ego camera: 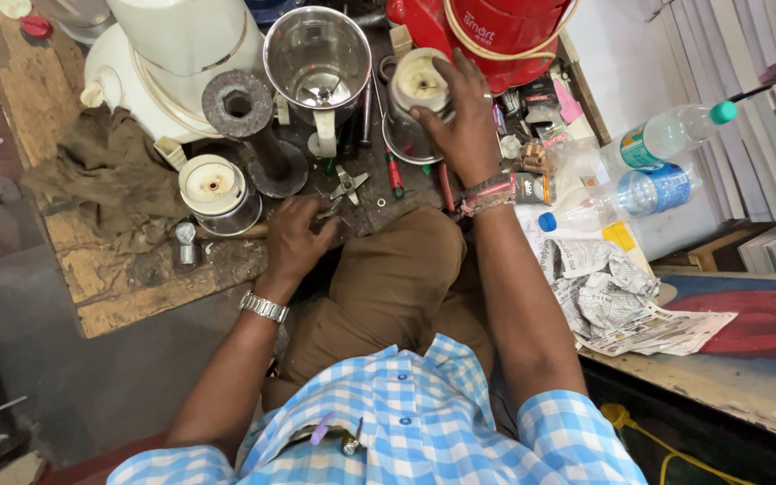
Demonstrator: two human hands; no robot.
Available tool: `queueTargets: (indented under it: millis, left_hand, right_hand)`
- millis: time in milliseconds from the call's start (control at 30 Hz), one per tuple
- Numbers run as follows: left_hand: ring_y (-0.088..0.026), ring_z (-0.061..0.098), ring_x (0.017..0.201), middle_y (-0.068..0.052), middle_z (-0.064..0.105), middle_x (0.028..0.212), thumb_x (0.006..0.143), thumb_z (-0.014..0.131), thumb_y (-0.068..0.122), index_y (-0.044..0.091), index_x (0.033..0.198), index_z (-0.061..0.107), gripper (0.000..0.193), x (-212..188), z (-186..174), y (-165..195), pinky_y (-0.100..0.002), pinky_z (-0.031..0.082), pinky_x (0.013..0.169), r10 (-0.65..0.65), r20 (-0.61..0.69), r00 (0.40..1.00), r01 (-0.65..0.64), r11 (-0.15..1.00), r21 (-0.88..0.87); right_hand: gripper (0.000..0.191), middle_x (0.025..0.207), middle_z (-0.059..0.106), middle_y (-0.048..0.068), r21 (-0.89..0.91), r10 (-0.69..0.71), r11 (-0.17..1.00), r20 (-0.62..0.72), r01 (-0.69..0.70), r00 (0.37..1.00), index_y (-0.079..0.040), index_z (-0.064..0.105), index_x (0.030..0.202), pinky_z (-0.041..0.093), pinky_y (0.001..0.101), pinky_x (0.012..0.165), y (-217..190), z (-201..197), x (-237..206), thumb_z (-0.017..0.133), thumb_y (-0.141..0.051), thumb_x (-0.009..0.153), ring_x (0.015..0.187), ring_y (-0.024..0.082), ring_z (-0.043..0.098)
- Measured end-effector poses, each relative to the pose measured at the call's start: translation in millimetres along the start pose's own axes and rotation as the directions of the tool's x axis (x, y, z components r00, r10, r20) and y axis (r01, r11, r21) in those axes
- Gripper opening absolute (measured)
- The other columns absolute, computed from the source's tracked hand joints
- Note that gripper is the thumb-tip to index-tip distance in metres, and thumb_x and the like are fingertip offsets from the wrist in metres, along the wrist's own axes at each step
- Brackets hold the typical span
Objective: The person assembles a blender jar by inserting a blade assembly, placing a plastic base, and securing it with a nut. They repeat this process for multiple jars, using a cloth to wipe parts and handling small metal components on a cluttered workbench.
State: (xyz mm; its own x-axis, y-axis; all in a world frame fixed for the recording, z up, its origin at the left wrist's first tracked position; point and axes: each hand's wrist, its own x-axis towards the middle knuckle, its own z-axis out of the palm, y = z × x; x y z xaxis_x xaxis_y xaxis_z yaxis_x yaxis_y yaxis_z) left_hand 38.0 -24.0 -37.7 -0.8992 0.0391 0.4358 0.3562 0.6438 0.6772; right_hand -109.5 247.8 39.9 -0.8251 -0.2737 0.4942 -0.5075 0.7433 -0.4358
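Right hand [462, 121] on round steel jar [415, 108]

At two o'clock lie two clear plastic bottles: one with a green cap and green-orange label [641, 146], one with a blue cap and blue label [669, 188]. A white label [478, 27] marks the red appliance at twelve o'clock.
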Motion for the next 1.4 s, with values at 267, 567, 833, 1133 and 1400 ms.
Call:
queueTargets:
  millis: [267,567,833,1133,1400]
  left_hand:
    - [-0.037,0.064,0.093,-0.018,0.070,0.098,0.080,0.083,0.012,-0.003,0.101,0.067,0.030,-8,11,-8,-0.046,0.053,0.080,-0.069,-0.020,0.997,0.070,0.997,0.026]
    - [-0.038,0.066,0.103,-0.020,0.071,0.110,0.085,0.080,0.011,-0.003,0.101,0.066,0.026,-14,12,-11,-0.046,0.054,0.087,-0.101,-0.033,0.994,0.102,0.994,0.035]
    - [-0.036,0.065,0.101,-0.017,0.072,0.106,0.083,0.082,0.014,-0.002,0.102,0.069,0.028,-14,9,-10,-0.046,0.053,0.088,-0.083,-0.051,0.995,0.089,0.990,0.113]
    - [-0.036,0.062,0.109,-0.016,0.071,0.116,0.085,0.080,0.015,0.000,0.102,0.067,0.026,-13,36,-18,-0.046,0.052,0.092,0.049,-0.109,0.993,-0.036,0.993,0.112]
    - [-0.039,0.053,0.126,-0.018,0.060,0.138,0.086,0.081,0.014,0.001,0.112,0.068,0.032,-8,54,-27,-0.052,0.044,0.105,0.061,-0.054,0.997,-0.047,0.969,0.243]
  right_hand:
    - [0.043,0.125,0.065,0.015,-0.021,0.030,0.999,-0.189,-0.034,0.981,-0.010,0.060,0.131,0.052,0.0468,0.101,-43,27,-51,0.080,-0.011,0.092,0.116,0.036,0.062]
    - [0.022,0.095,0.070,0.016,-0.161,0.158,0.981,0.358,-0.106,0.920,-0.012,0.076,0.102,0.053,0.0493,0.076,-40,92,-80,0.074,-0.022,0.083,0.091,0.037,0.067]
    - [0.015,0.093,0.070,0.012,-0.302,0.091,0.952,0.418,0.044,0.904,-0.014,0.075,0.102,0.055,0.0491,0.077,-23,112,-88,0.066,-0.012,0.091,0.093,0.034,0.068]
    - [0.018,0.101,0.069,0.013,-0.328,0.253,0.928,0.199,-0.179,0.947,-0.012,0.076,0.099,0.054,0.0495,0.076,-35,90,-82,0.069,-0.016,0.083,0.091,0.037,0.066]
    - [0.020,0.098,0.068,0.011,-0.289,0.286,0.930,0.173,-0.229,0.943,-0.012,0.073,0.101,0.053,0.0505,0.075,-43,84,-83,0.074,-0.021,0.083,0.093,0.036,0.066]
